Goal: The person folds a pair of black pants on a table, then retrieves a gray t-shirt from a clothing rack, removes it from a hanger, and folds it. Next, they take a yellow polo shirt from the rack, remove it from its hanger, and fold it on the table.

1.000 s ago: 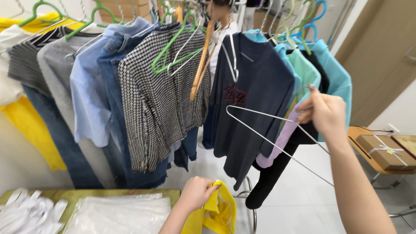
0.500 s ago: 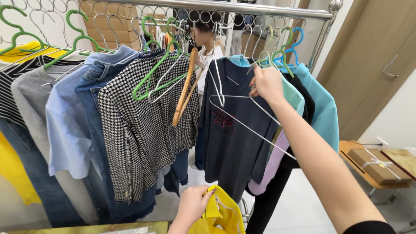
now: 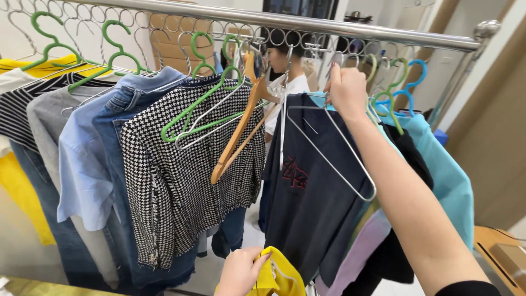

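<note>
My right hand is raised to the steel rail and grips the top of a bare wire hanger, which hangs in front of a dark navy shirt. My left hand is low at the bottom edge, closed on a yellow garment. Left of the wire hanger dangle an empty wooden hanger and empty green hangers over a black-and-white houndstooth jacket.
Denim jeans, a light blue shirt, grey, striped and yellow clothes fill the rack's left. Teal, black and lilac garments hang at the right. Another person stands behind the rack. A wooden table corner is at lower right.
My right hand has lifted the wire hanger from out at the right up to the rail. The view has tilted upward and closer. My left hand still holds the yellow garment.
</note>
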